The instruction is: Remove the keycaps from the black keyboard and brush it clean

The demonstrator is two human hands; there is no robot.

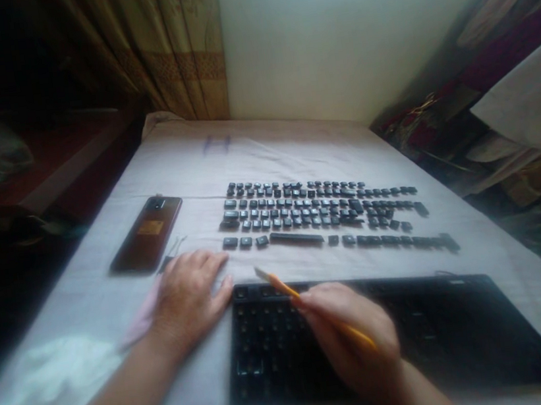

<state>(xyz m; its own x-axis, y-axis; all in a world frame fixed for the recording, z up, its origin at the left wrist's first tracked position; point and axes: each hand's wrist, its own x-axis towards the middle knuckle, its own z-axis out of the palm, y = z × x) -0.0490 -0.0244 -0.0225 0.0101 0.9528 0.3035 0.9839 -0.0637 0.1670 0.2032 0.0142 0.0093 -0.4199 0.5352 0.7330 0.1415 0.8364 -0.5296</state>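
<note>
A black keyboard (pixel 447 332) without its keycaps lies at the near edge of a table covered in a light cloth (pixel 263 150). Several loose black keycaps (pixel 321 209) are laid out in rows on the cloth behind it. My right hand (pixel 352 334) rests over the keyboard's left half, closed round an orange brush-like stick (pixel 281 286) whose pale tip points up and left. My left hand (pixel 188 296) lies flat on the cloth at the keyboard's left end, fingers stretched out, over a pink cloth (pixel 139 319).
A dark phone (pixel 148 235) lies face down left of the keycaps. White crumpled material (pixel 46 391) sits at the near left. A curtain (pixel 164 44) hangs behind the table, and clutter fills the right side. A cable leaves the keyboard's right end.
</note>
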